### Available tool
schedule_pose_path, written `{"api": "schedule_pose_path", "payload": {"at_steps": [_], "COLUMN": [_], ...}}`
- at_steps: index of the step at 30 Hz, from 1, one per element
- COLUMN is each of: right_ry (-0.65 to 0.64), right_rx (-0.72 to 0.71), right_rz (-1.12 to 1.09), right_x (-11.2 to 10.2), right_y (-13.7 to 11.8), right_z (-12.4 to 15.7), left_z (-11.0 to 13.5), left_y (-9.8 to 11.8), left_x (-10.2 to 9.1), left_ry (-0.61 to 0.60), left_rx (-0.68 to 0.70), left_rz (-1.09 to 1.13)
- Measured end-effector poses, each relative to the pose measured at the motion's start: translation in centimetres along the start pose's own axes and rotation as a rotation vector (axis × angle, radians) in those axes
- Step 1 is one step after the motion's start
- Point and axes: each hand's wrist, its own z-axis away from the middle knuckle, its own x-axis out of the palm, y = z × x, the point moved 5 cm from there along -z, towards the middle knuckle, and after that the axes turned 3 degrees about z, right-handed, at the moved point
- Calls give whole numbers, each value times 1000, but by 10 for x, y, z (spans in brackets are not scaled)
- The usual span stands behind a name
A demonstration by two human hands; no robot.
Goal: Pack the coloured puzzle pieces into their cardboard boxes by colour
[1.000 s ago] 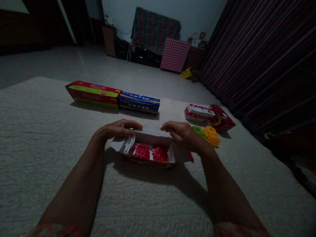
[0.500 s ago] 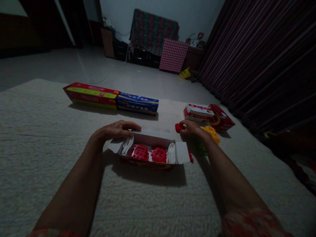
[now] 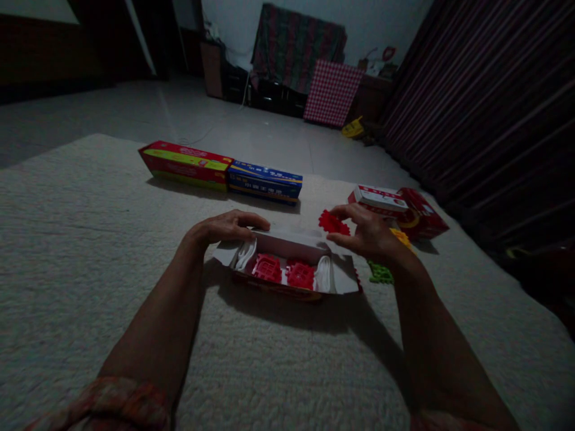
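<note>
An open cardboard box point(image 3: 287, 239) lies in front of me with its flaps spread. Inside are two red plastic building pieces point(image 3: 268, 267) between folded white cloths point(image 3: 324, 274) at either end. My left hand point(image 3: 227, 228) grips the box's far left edge, thumb on the near side and fingers over the back. Above the box's far right corner, my right hand point(image 3: 362, 230) pinches a red plastic piece with toothed edges point(image 3: 333, 222) between thumb and fingers. Green pieces point(image 3: 381, 272) and yellow pieces point(image 3: 401, 237) lie partly hidden behind my right hand and wrist.
A red-and-yellow-green long box point(image 3: 186, 166) and a blue box point(image 3: 265, 182) lie end to end beyond my left hand. At the right rest a white-and-red box point(image 3: 380, 199) and a dark red box point(image 3: 424, 215). A pale quilted mat point(image 3: 287, 371) covers the floor here.
My right hand has lifted the red toothed piece and turned it, now showing its flat face close to the box. My left hand stays on the box. The camera view has shifted.
</note>
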Motion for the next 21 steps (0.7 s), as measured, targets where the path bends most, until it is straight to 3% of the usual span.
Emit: {"api": "schedule_pose_path", "payload": {"at_steps": [4,7,21], "right_ry": [-167,-297,-427], "right_rx": [-230,-268,-223], "right_rz": [-148,-163,93], "right_x": [13,32,55], "right_y": [-82,-112,-124], "right_z": [7,6,-8], "left_z": [1,0,-4], "left_y": [1,-2,-6], "left_x": [1,1,0], "left_ry": [1,-7,-38], "left_rx": [13,33,101], "left_rz": [30,57,96]}}
